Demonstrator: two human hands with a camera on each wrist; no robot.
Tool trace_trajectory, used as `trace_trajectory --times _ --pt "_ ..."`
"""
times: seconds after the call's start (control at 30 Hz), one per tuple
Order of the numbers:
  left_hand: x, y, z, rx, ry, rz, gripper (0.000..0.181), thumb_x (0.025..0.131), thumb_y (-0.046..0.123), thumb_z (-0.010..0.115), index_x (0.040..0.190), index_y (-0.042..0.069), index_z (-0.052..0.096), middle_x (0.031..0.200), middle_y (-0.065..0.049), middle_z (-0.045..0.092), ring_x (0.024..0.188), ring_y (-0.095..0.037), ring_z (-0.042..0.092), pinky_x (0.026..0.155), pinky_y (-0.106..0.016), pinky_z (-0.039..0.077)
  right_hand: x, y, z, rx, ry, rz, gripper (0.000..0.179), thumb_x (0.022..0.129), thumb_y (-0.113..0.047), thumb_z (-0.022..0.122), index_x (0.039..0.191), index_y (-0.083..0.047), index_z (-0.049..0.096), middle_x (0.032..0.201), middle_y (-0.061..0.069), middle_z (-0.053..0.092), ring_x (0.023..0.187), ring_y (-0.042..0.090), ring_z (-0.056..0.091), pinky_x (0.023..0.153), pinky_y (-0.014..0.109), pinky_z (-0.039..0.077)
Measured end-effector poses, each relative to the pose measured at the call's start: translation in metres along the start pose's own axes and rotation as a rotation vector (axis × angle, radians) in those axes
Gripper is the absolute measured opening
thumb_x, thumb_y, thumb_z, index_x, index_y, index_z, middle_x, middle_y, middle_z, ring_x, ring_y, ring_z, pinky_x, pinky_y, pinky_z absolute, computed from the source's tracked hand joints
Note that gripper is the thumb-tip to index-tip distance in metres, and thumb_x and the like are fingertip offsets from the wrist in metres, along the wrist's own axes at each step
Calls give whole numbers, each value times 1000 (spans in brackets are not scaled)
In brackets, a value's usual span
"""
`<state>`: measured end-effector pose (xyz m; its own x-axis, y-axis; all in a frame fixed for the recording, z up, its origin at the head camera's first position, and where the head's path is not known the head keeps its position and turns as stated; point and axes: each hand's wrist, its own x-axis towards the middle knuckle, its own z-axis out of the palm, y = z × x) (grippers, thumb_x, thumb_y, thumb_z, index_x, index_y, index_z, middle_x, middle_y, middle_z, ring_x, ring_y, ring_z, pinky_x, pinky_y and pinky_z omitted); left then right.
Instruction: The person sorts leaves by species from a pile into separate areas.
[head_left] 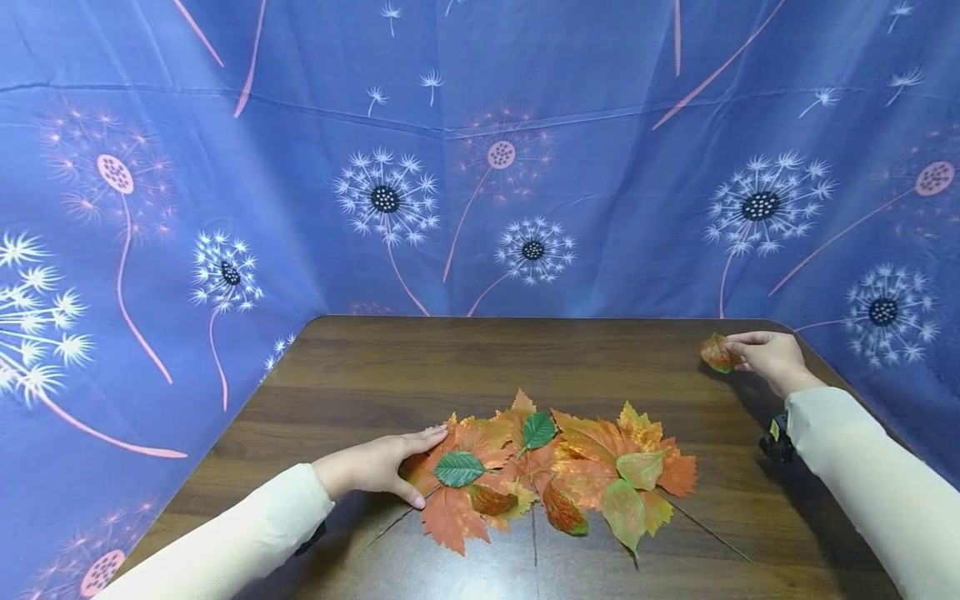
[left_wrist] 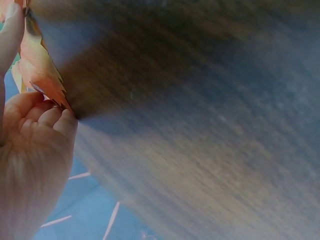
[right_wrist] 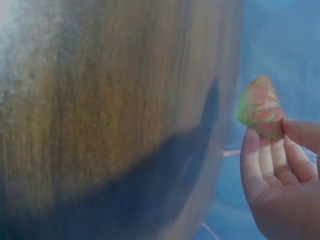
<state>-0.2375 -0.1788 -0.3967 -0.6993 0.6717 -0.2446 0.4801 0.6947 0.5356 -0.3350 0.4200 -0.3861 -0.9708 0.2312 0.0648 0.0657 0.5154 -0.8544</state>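
An arrangement of orange and yellow artificial maple leaves (head_left: 453, 521) lies at the table's front middle. On it sit two small green leaves (head_left: 459, 469), two pale yellow-green leaves (head_left: 624, 512) and two red-green leaves (head_left: 564, 510). Thin dark stems stick out below. My left hand (head_left: 378, 465) rests against the left edge of the arrangement, thumb and fingers spread apart; in the left wrist view its fingertips touch an orange leaf (left_wrist: 40, 65). Far to the right, my right hand (head_left: 772, 358) pinches a single red-green leaf (right_wrist: 262, 107) between thumb and fingers, above the table's right part.
The brown wood-grain table (head_left: 375, 358) has rounded far corners. Behind it and at both sides hangs a blue cloth (head_left: 615, 183) printed with dandelions. A small black device (head_left: 777, 442) is worn on the right wrist.
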Motion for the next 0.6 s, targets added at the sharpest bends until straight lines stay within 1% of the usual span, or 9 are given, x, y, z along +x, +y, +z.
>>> trace_trajectory --times 0.07,0.17,0.2,0.33,0.37,0.4,0.5,0.57,0.6 --pt "1 0 0 5 2 -5 101 74 32 82 155 11 26 160 -11 23 147 -34 23 114 -56 25 1 3 -3 18 6 27 30 93 -14 62 107 11 66 71 -18 63 64 -4 62 64 28 58" --pt "2 -1 1 14 4 -3 101 73 32 82 154 11 26 160 -11 24 147 -33 24 114 -55 25 1 5 -7 37 5 62 29 94 -15 62 107 11 68 70 -19 63 63 -4 61 64 27 58" --pt "2 -1 2 11 3 -8 101 73 32 82 154 12 27 160 -10 24 147 -32 23 115 -55 25 -1 4 -7 11 4 56 32 94 -15 60 110 12 65 71 -22 61 64 -5 61 66 28 58" --pt "2 -2 2 2 -1 -11 99 74 33 81 154 12 27 160 -11 23 147 -32 23 114 -55 25 1 8 -9 8 -1 77 32 95 -15 58 110 11 67 69 -24 61 63 -5 61 67 29 58" --pt "2 -2 2 -1 -3 -14 99 75 33 81 155 13 26 161 -11 23 147 -31 23 115 -55 25 2 9 -10 19 10 103 29 95 -16 60 107 8 70 68 -24 60 62 -4 62 66 29 58" --pt "2 -3 3 1 -2 -12 99 75 33 81 155 12 26 161 -11 23 147 -31 23 114 -55 25 3 11 -11 14 9 107 30 95 -17 60 109 8 69 68 -24 59 62 -5 61 67 30 58" --pt "1 -3 4 9 8 7 99 75 33 81 154 11 27 160 -12 24 147 -33 24 114 -56 26 4 16 -17 -6 10 128 32 95 -19 61 113 7 69 69 -26 56 62 -8 59 68 30 58" --pt "2 -2 4 19 14 19 99 75 34 81 154 11 27 160 -12 24 147 -33 24 114 -55 26 4 19 -22 -19 5 137 31 95 -20 60 112 4 70 70 -28 55 63 -11 56 69 31 58" --pt "2 -2 5 22 18 22 99 75 34 81 154 11 27 160 -12 24 147 -33 24 114 -55 26 3 20 -25 -40 -12 123 33 96 -21 59 115 4 69 71 -29 54 65 -12 55 71 32 58"
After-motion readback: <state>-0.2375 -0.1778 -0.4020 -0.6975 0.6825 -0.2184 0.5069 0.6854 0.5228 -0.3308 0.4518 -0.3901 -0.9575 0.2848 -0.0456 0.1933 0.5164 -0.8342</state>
